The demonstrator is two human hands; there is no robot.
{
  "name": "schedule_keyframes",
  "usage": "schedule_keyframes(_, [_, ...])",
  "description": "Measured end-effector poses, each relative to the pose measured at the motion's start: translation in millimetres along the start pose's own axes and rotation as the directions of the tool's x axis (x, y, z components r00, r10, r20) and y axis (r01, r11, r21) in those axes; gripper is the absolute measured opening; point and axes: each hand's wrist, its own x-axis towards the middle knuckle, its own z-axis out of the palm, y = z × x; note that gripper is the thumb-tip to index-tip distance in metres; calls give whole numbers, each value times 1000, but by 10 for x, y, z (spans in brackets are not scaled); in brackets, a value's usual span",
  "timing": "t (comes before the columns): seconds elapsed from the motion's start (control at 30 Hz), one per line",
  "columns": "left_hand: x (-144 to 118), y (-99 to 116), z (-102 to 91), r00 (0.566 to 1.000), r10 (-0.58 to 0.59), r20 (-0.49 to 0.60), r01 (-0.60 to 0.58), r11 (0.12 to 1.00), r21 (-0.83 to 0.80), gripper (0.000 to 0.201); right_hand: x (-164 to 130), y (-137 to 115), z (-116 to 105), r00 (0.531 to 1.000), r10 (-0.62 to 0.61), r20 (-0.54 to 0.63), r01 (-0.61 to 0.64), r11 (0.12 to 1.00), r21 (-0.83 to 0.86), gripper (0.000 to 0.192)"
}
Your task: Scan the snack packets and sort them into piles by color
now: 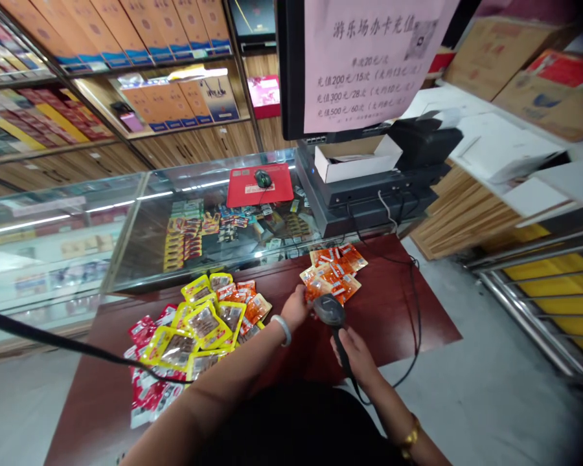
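Observation:
My right hand [357,353] grips the handle of a black barcode scanner [331,312], its head aimed at a small pile of orange snack packets [337,270] on the dark red table [408,317]. My left hand [295,307], with a pale bangle on its wrist, reaches to the near edge of that orange pile and holds an orange packet there. A larger heap of yellow, orange and red snack packets [199,330] lies to the left of my left arm.
A glass display counter [140,220] with goods inside runs behind the table. On it sit a red mouse pad with a mouse [261,183] and a register monitor with a pink paper notice [369,58]. Scanner cable [415,310] loops at right. Shelves and cardboard boxes surround.

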Motion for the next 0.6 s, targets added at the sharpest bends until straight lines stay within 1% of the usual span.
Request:
schedule_keyframes(0.03, [50,33,33,997,77,17,-75,994,-84,41,-6,7,-6,1000,14,-18,-14,1000,11,51])
schedule_keyframes(0.07, [89,60,41,991,129,32,-123,981,-148,43,-12,11,-11,999,24,-31,-23,1000,16,52])
schedule_keyframes(0.1, [111,74,15,987,156,41,-147,975,-169,46,-16,12,-14,999,27,-33,-26,1000,12,52])
schedule_keyframes(0.13, [110,70,-49,987,156,39,-149,978,-145,48,-17,10,-16,999,27,-32,-27,1000,0,51])
schedule_keyframes(0.17, [83,45,-150,991,133,15,-132,989,-62,50,-15,7,-14,999,26,-29,-27,1000,-16,51])
schedule_keyframes(0.2, [31,-1,-283,995,92,-26,-90,993,71,50,-9,6,-10,999,27,-21,-27,999,-29,50])
schedule_keyframes(0.23, [-43,-65,-436,995,57,-75,-38,970,240,49,1,7,-1,1000,28,-14,-28,999,-41,50])
schedule_keyframes(0.27, [-129,-145,-598,990,5,-143,57,906,419,49,13,11,12,1000,30,-2,-30,998,-51,49])
schedule_keyframes(0.3, [-220,-233,-754,978,-53,-201,160,811,563,50,27,19,29,999,31,8,-31,998,-59,48])
schedule_keyframes(0.33, [-307,-324,-893,962,-94,-256,244,712,658,49,42,30,51,999,35,19,-33,997,-68,48])
schedule_keyframes(0.37, [-382,-411,-1007,949,-118,-293,299,637,711,46,56,44,76,999,40,31,-38,996,-78,48])
schedule_keyframes(0.4, [-441,-488,-1092,941,-147,-306,333,582,742,45,70,59,105,998,48,42,-44,995,-89,48])
schedule_keyframes(0.43, [-483,-550,-1148,937,-169,-307,348,548,760,44,82,74,136,997,56,51,-50,994,-100,48])
schedule_keyframes(0.5, [-524,-625,-1193,938,-198,-283,346,530,775,46,101,106,200,995,71,69,-62,991,-122,48])
schedule_keyframes(0.6, [-530,-629,-1176,954,-183,-235,298,551,779,53,118,149,278,993,89,80,-78,988,-134,49])
